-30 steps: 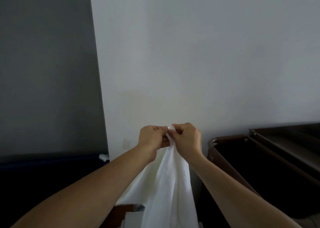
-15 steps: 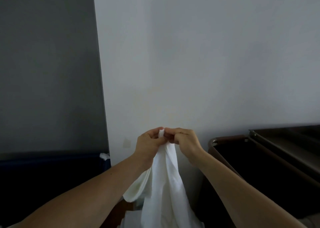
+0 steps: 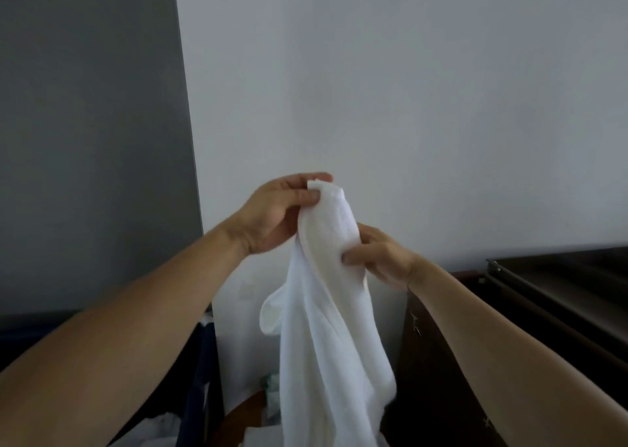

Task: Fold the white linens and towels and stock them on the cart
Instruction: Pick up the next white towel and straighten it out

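Observation:
A white towel (image 3: 326,327) hangs in loose folds in front of me, raised before the pale wall. My left hand (image 3: 275,212) pinches its top corner between thumb and fingers. Lower and to the right, my right hand (image 3: 380,256) grips the towel's edge, with the thumb pressed into the cloth. The towel's bottom end runs out of the frame below. The dark brown cart (image 3: 543,310) stands at the right, its top tray bare as far as it shows.
A pale wall fills the background, with a grey panel (image 3: 91,140) on the left. A dark blue bin edge (image 3: 200,361) stands at lower left with more white linen (image 3: 153,429) near it. A brown curved piece (image 3: 238,416) shows below.
My hands were together at the towel's top corner. Now my left hand has lifted that corner higher and my right hand has slid down along the edge.

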Demonstrator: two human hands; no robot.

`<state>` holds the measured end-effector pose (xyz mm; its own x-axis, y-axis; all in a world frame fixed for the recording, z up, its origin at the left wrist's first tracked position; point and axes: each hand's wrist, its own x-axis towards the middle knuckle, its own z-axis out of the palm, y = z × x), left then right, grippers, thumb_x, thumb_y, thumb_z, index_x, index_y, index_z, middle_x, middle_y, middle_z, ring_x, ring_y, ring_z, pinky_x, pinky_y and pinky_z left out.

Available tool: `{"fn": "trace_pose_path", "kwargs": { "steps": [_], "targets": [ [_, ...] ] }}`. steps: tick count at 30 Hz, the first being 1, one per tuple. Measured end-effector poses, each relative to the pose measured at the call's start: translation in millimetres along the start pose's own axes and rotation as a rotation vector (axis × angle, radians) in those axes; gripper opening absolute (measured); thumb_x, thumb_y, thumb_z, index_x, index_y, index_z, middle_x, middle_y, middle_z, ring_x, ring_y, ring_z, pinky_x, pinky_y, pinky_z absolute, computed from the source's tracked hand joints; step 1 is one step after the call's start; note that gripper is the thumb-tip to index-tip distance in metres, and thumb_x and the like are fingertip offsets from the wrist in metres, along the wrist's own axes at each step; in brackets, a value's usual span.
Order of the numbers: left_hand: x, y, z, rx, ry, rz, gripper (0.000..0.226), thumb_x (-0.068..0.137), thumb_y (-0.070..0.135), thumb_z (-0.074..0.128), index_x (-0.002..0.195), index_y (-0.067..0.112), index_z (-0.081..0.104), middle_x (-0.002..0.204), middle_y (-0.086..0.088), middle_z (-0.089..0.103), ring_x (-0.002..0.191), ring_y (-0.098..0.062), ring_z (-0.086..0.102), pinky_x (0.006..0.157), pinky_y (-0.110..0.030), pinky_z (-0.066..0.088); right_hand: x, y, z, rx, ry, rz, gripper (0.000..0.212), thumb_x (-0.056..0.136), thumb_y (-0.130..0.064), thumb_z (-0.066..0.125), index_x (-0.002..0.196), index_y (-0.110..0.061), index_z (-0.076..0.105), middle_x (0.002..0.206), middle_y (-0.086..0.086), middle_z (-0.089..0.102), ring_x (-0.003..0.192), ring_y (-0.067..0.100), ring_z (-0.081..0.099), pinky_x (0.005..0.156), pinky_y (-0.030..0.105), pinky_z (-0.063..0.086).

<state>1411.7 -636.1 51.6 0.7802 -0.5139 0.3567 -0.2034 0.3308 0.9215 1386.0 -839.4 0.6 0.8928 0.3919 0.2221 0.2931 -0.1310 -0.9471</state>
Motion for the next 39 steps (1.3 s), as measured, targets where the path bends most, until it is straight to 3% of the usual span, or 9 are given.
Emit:
{"fn": "trace_pose_path", "kwargs": {
  "steps": [6, 10, 14, 18, 23, 26, 32, 36, 39],
  "targets": [
    [25, 31, -7, 0.333, 0.160, 0.148, 0.023, 0.095, 0.001, 0.056, 0.112, 0.012, 0.068, 0.097, 0.001, 0.070, 0.094, -0.015, 0.065, 0.087, -0.031, 0.055, 8, -27, -18, -0.040, 0.227, -0.151, 0.047, 0.065, -0.014, 0.086, 0.108, -0.014, 0.068, 0.103, 0.004, 0.074, 0.097, 0.027, 0.071, 0.085, 0.040, 0.059],
    [30, 33, 4, 0.514, 0.242, 0.283, 0.023, 0.095, 0.011, 0.062, 0.115, 0.019, 0.068, 0.102, 0.006, 0.071, 0.098, -0.008, 0.066, 0.096, -0.033, 0.054, 9, -43, -20, -0.040, 0.221, -0.224, 0.041, 0.059, -0.021, 0.085, 0.096, -0.013, 0.070, 0.095, 0.006, 0.071, 0.091, 0.023, 0.070, 0.081, 0.035, 0.058],
    [30, 30, 12, 0.489, 0.296, 0.338, 0.022, 0.094, 0.010, 0.062, 0.112, 0.021, 0.069, 0.101, 0.005, 0.071, 0.095, -0.007, 0.066, 0.095, -0.032, 0.054, -3, -33, -19, -0.079, 0.231, -0.133, 0.052, 0.063, -0.019, 0.084, 0.112, -0.011, 0.066, 0.109, 0.015, 0.071, 0.100, 0.032, 0.070, 0.086, 0.049, 0.059],
    [34, 35, -8, 0.484, 0.423, 0.373, 0.023, 0.094, 0.009, 0.062, 0.112, 0.020, 0.070, 0.107, 0.003, 0.070, 0.100, -0.009, 0.064, 0.096, -0.030, 0.052, -18, -12, -30, -0.341, 0.299, -0.004, 0.052, 0.059, -0.029, 0.092, 0.102, -0.019, 0.065, 0.099, 0.002, 0.072, 0.090, 0.020, 0.070, 0.078, 0.041, 0.059],
    [36, 34, -45, 0.506, 0.521, 0.381, 0.026, 0.093, 0.013, 0.062, 0.097, 0.036, 0.070, 0.110, 0.012, 0.069, 0.104, -0.006, 0.064, 0.092, -0.024, 0.051, -36, 4, -44, -0.499, 0.081, 0.175, 0.030, 0.067, -0.032, 0.091, 0.091, -0.035, 0.073, 0.092, -0.013, 0.076, 0.084, 0.006, 0.072, 0.072, 0.018, 0.057],
    [35, 34, -74, 0.521, 0.673, 0.368, 0.024, 0.092, 0.013, 0.061, 0.096, 0.035, 0.069, 0.117, 0.005, 0.068, 0.112, -0.012, 0.062, 0.097, -0.028, 0.050, -42, 23, -51, -0.736, 0.051, 0.286, 0.025, 0.076, -0.042, 0.082, 0.090, -0.023, 0.075, 0.089, -0.006, 0.075, 0.083, 0.010, 0.070, 0.076, 0.022, 0.056],
    [22, 26, -116, 0.685, 0.746, 0.318, 0.022, 0.093, 0.017, 0.061, 0.105, 0.033, 0.069, 0.112, 0.013, 0.067, 0.110, -0.012, 0.061, 0.096, -0.030, 0.049, -47, 25, -70, -0.586, 0.423, 0.142, 0.044, 0.087, -0.040, 0.071, 0.073, 0.001, 0.064, 0.061, 0.001, 0.055, 0.061, 0.018, 0.051, 0.060, 0.028, 0.038],
    [13, 22, -132, 0.759, 0.780, 0.296, 0.023, 0.094, 0.018, 0.062, 0.115, 0.023, 0.069, 0.115, 0.007, 0.067, 0.109, -0.015, 0.062, 0.089, -0.029, 0.050, -44, 5, -74, -0.538, 0.554, -0.055, 0.018, 0.085, -0.030, 0.075, 0.068, -0.025, 0.072, 0.053, -0.010, 0.057, 0.053, 0.007, 0.050, 0.054, 0.019, 0.039],
    [10, 31, -134, 0.795, 0.812, 0.329, 0.022, 0.094, 0.019, 0.062, 0.115, 0.021, 0.069, 0.111, 0.008, 0.067, 0.105, -0.012, 0.062, 0.081, -0.020, 0.045, -33, -15, -69, -0.494, 0.653, -0.157, 0.018, 0.083, -0.022, 0.079, 0.070, -0.030, 0.068, 0.051, -0.015, 0.056, 0.045, -0.001, 0.047, 0.047, 0.012, 0.037]
  ]
}}
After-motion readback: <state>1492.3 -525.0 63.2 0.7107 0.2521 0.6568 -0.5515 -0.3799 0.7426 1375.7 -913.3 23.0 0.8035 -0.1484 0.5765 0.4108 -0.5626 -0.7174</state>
